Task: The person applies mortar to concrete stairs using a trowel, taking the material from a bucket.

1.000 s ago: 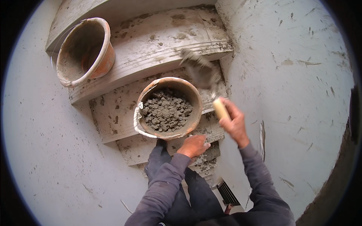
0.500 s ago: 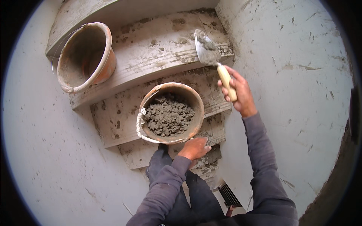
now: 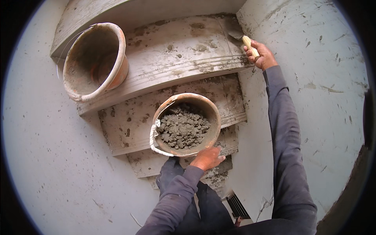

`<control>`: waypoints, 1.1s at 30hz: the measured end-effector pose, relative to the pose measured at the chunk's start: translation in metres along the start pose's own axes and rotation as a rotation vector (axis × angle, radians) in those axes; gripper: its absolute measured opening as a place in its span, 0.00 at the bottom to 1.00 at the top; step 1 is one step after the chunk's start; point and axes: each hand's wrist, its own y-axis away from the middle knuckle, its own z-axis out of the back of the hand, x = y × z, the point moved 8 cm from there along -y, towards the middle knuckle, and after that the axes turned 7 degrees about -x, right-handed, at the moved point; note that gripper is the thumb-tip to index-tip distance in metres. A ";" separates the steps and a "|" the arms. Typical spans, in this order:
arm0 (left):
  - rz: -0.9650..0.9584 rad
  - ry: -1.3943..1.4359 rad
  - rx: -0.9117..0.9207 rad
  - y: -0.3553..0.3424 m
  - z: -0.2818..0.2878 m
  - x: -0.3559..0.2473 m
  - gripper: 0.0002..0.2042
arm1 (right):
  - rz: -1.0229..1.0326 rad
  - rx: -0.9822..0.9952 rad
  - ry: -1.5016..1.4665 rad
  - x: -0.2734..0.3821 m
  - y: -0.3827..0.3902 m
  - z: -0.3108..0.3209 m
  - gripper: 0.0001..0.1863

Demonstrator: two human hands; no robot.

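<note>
My right hand (image 3: 261, 55) is closed round the pale wooden handle of a trowel (image 3: 250, 47). Its dark blade points into the corner where an upper step meets the right wall, and is hard to make out there. My left hand (image 3: 208, 158) is against the near side of an orange bucket (image 3: 216, 117), just below the rim. Its fingers look curled and are partly hidden, so what they grip does not show. Crumbly grey mortar (image 3: 184, 127) lies inside this bucket, and a white wrapped handle (image 3: 152, 139) hangs over its left side.
A second orange bucket (image 3: 122, 58), mortar-stained inside, stands tilted in view on an upper step at left. Curved, spattered stair treads (image 3: 188, 47) run between a grey left wall (image 3: 51, 156) and a marked right wall (image 3: 313, 98). My legs are below the mortar bucket.
My right hand has carried the trowel up and to the right, into the step's far corner. Mortar was visible on its blade before. My left hand stays beside the bucket; the whole view has shifted slightly.
</note>
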 end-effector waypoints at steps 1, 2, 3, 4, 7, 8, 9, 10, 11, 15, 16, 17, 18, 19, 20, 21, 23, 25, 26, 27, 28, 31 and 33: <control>0.005 -0.011 0.013 -0.001 0.001 -0.001 0.21 | -0.006 -0.052 -0.013 0.002 -0.003 0.002 0.20; 0.009 -0.022 0.027 -0.001 0.001 -0.002 0.22 | 0.009 -0.056 -0.032 0.000 -0.002 0.005 0.20; 0.010 -0.025 0.025 -0.001 0.002 -0.001 0.22 | 0.010 -0.052 -0.034 -0.004 -0.001 0.004 0.20; 0.009 -0.014 0.005 -0.001 0.004 0.000 0.22 | 0.048 -0.071 -0.023 -0.008 -0.002 0.005 0.21; 0.007 -0.017 0.008 -0.002 0.002 -0.001 0.23 | 0.119 -0.028 -0.045 -0.023 -0.001 0.000 0.22; 0.006 -0.034 0.021 -0.002 0.001 -0.002 0.23 | 0.198 -0.075 -0.072 -0.031 0.002 -0.003 0.23; 0.009 -0.035 0.027 -0.001 -0.001 -0.002 0.23 | 0.273 -0.122 -0.102 -0.037 0.005 -0.007 0.23; -0.006 -0.019 0.004 0.000 -0.002 -0.003 0.23 | 0.306 -0.158 -0.128 -0.040 0.006 -0.009 0.23; -0.022 -0.002 -0.019 0.001 -0.002 -0.004 0.23 | 0.301 -0.160 -0.129 -0.044 0.008 -0.012 0.23; -0.026 -0.022 -0.031 0.006 -0.004 0.001 0.23 | 0.399 -0.213 -0.136 -0.054 0.017 -0.016 0.24; -0.028 -0.020 -0.045 0.007 -0.002 0.000 0.23 | 0.444 -0.221 -0.128 -0.056 0.020 -0.013 0.25; -0.031 -0.016 -0.060 0.008 -0.001 -0.001 0.23 | 0.491 -0.229 -0.118 -0.057 0.024 -0.010 0.25; -0.033 -0.011 -0.063 0.009 -0.002 -0.002 0.23 | 0.550 -0.246 -0.088 -0.058 0.029 -0.005 0.26; -0.026 -0.016 -0.065 0.011 0.000 -0.002 0.22 | 0.550 -0.241 -0.087 -0.062 0.037 -0.004 0.26; -0.022 -0.019 -0.068 0.011 0.001 -0.003 0.22 | 0.603 -0.234 -0.045 -0.062 0.049 -0.002 0.27; -0.023 -0.016 -0.073 0.011 0.001 -0.004 0.22 | 0.656 -0.227 -0.001 -0.063 0.063 0.002 0.28; -0.030 -0.013 -0.055 0.008 -0.004 -0.006 0.21 | 0.699 -0.184 0.048 -0.066 0.101 0.011 0.28; -0.023 -0.026 -0.062 0.011 -0.005 -0.002 0.21 | 0.698 -0.139 0.226 -0.083 0.149 0.005 0.29; -0.028 -0.036 -0.071 0.013 -0.005 -0.002 0.21 | 0.681 -0.067 0.254 -0.097 0.171 0.005 0.29; -0.017 -0.038 -0.074 0.014 -0.005 0.000 0.21 | 0.662 0.007 0.278 -0.112 0.191 0.006 0.30; -0.017 -0.046 -0.083 0.016 -0.005 0.002 0.21 | 0.857 0.055 0.484 -0.125 0.211 0.004 0.32; -0.031 -0.045 -0.092 0.014 -0.006 -0.004 0.20 | 1.041 0.119 0.883 -0.151 0.254 -0.004 0.33; -0.020 -0.049 -0.087 0.015 -0.013 -0.003 0.20 | 1.017 0.142 1.053 -0.163 0.255 -0.011 0.34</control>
